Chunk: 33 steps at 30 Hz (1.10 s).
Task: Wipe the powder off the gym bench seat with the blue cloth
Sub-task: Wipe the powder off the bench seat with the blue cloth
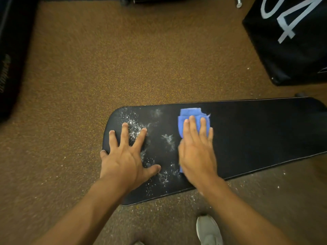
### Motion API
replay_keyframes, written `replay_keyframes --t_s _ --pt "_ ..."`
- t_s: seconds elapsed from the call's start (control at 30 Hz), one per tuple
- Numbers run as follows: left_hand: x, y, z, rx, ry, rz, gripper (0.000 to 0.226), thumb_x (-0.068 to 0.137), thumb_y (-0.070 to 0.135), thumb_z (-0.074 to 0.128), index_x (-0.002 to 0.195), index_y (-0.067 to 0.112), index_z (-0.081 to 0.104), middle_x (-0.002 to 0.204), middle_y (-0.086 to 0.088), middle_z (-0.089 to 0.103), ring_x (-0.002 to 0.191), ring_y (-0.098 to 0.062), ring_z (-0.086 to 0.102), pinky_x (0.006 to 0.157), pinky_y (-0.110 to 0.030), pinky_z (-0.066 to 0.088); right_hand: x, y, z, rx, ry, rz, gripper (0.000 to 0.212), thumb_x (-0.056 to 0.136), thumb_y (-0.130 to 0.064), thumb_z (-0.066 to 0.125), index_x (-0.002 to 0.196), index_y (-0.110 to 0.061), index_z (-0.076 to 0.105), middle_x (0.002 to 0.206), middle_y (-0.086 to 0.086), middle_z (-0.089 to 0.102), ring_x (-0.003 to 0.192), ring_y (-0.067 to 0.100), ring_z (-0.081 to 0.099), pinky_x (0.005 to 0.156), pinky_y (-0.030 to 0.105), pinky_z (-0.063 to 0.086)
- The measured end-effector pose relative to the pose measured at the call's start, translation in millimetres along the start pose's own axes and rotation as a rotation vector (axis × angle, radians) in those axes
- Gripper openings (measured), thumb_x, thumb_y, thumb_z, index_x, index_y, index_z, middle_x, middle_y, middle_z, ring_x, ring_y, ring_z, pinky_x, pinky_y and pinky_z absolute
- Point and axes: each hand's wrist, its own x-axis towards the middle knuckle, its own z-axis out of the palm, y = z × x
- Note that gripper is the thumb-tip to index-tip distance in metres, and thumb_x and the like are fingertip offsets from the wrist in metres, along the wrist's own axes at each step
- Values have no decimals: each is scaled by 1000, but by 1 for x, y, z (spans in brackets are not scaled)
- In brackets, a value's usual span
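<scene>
1. The black gym bench seat (pixel 247 135) lies lengthwise from the person's left to their right, its long axis tilting slightly away toward the right; the rounded narrow end sits at the left, and the pad widens to the right.
2. White powder (pixel 134 128) is scattered over that rounded left end, with smears nearer the middle and specks along the near edge.
3. The blue cloth (pixel 191 119) lies folded on the seat, just right of the powder, its longer side running from the near edge toward the far edge.
4. The right hand (pixel 196 151) presses flat on the cloth, palm down, fingers together and pointing away, covering its near part.
5. The left hand (pixel 127 156) rests palm down on the rounded end, fingers spread wide, holding nothing, thumb stretched toward the right.
6. A grey shoe (pixel 208 230) stands on the speckled brown floor (pixel 123 59) below the bench.
</scene>
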Motion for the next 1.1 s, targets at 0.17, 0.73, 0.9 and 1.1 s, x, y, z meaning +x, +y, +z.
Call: replay_keyframes --t_s 0.17,0.73,0.9,1.1 --pt "-1 1 -2 10 -15 -5 118 68 93 49 156 47 -15 167 -3 -26 154 -42 -12 116 -66 30 -67 9 4 -72 -90 -378 61 97 -27 33 155 -10 28 165 7 23 155 29 6 121 50 16" --pt "-1 4 -3 8 -31 4 116 72 91 47 155 45 -19 165 -5 -30 153 -44 -17 117 -67 27 -4 29 -18 -160 -113 -163 61 97 -25 23 156 -10 26 165 8 23 154 31 7 124 48 12" --pt "-2 3 0 22 -16 6 117 70 91 46 154 45 -20 165 -5 -31 153 -43 -16 116 -66 30 25 -32 -1 -60 -86 -125 62 100 -24 35 157 -9 18 167 8 14 154 33 -2 124 54 7" --pt "-4 4 -4 13 -12 -5 117 70 92 45 153 47 -23 165 -3 -34 154 -41 -18 118 -64 28 16 22 -19 -134 -130 -314 61 95 -25 27 153 -9 33 162 9 30 153 30 11 122 51 21"
